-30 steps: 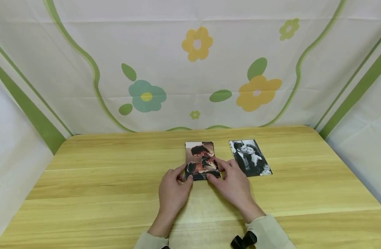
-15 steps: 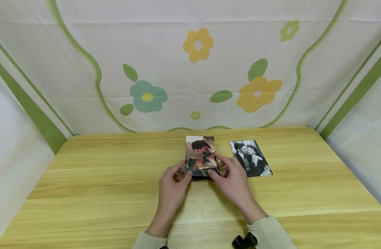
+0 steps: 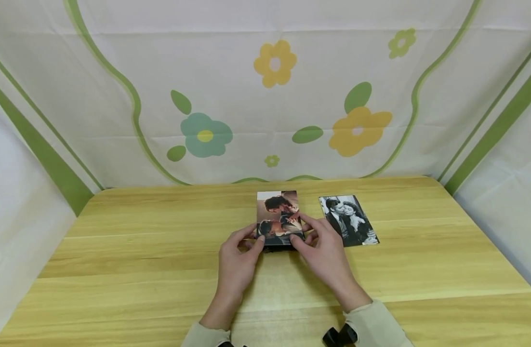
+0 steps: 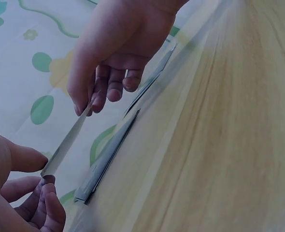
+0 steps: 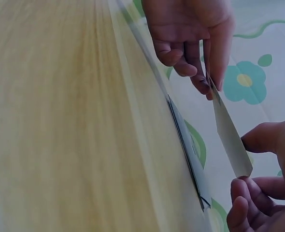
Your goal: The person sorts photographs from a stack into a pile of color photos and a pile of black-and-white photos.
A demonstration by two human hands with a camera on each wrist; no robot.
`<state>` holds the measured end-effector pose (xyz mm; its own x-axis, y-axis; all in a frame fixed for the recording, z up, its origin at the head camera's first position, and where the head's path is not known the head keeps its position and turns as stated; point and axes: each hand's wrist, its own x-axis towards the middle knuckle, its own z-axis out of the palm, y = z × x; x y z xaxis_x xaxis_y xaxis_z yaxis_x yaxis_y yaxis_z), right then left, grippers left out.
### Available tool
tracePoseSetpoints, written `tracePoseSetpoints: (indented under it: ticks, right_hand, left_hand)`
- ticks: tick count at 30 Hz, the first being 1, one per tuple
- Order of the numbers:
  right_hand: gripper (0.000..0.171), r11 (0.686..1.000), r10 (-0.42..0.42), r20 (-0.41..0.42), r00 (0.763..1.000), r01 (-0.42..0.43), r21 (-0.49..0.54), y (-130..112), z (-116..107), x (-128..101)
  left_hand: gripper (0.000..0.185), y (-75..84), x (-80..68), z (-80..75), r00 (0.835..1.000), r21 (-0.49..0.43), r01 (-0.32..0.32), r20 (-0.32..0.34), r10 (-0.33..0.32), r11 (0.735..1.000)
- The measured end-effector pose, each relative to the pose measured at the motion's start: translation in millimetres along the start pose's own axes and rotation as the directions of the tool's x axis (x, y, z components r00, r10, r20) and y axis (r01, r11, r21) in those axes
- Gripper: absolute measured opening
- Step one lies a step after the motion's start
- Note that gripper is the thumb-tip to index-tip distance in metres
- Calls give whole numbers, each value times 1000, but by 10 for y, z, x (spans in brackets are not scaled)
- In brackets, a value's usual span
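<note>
A colour photo card point(image 3: 277, 209), printed with two people, is held just above the table between both hands. My left hand point(image 3: 236, 260) pinches its left near corner between thumb and fingers. On the opposite side my right hand point(image 3: 325, 255) pinches the right near corner. Beneath the raised card lies a thin stack of cards point(image 4: 106, 162), apart from it in both wrist views; from the head only its dark near edge shows. A black-and-white photo card point(image 3: 351, 219) of a couple lies flat beside my right hand.
The wooden table point(image 3: 139, 270) spreads around the hands on all sides. Behind it hangs a white cloth point(image 3: 244, 106) printed with flowers and leaves, and more cloth closes off the left and right. A black wrist strap piece point(image 3: 340, 335) sits at the right sleeve.
One second ago the colour card lay on the stack. Both hands have raised it off, leaving a gap below. It has shifted slightly left in the last half second; the black-and-white card has stayed put.
</note>
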<state>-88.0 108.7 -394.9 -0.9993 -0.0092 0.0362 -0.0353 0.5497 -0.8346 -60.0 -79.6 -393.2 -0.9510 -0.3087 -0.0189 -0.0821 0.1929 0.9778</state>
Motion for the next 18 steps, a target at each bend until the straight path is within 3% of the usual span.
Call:
tracePoseSetpoints:
  ticks: [18]
  right_hand:
    - [53, 994, -1, 42, 999, -4, 107, -58, 5, -15]
  left_hand:
    - [29, 34, 38, -103, 999, 5, 40, -37, -40, 999]
